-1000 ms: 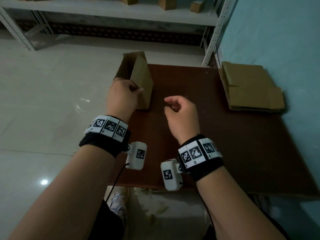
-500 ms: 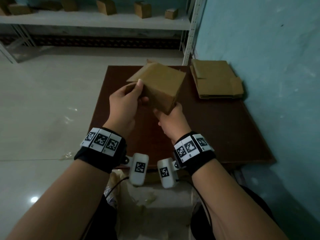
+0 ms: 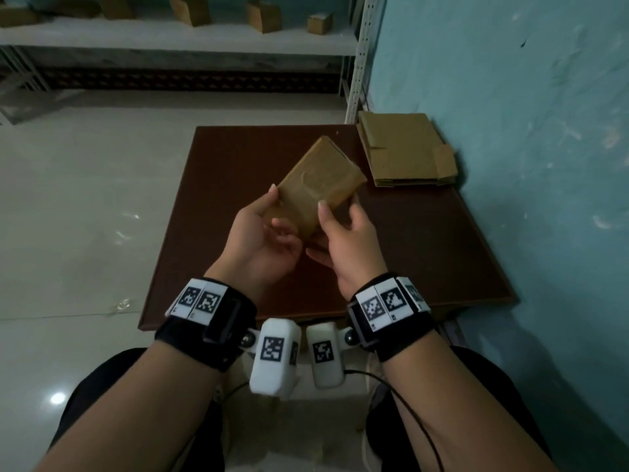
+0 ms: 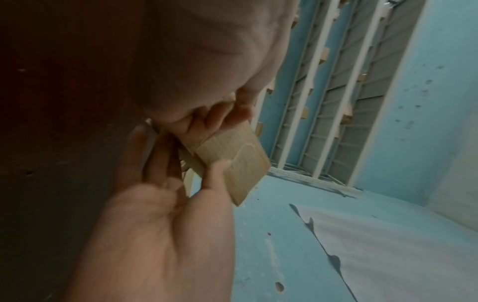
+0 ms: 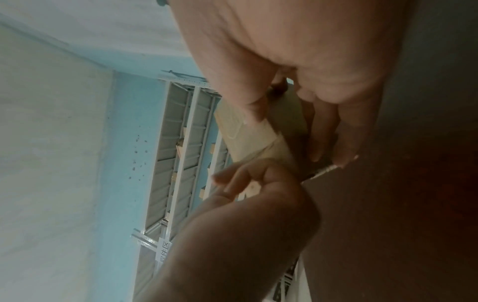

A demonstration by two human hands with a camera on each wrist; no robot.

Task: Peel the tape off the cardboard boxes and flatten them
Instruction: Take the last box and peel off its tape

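Above the counter (image 3: 238, 185), my left hand (image 3: 262, 240) and right hand (image 3: 343, 240) each grip the cardboard box (image 3: 316, 189), thumbs pinching its near edge; flattened boxes (image 3: 405, 151) lie beyond it.

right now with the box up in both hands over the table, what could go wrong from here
1. The cardboard box is held tilted in the air, pinched only at its near end by the left hand and right hand; picking at tape could make it slip and drop onto the table.
2. The flattened cardboard stack overhangs the table's far right corner; a bump could push it off.
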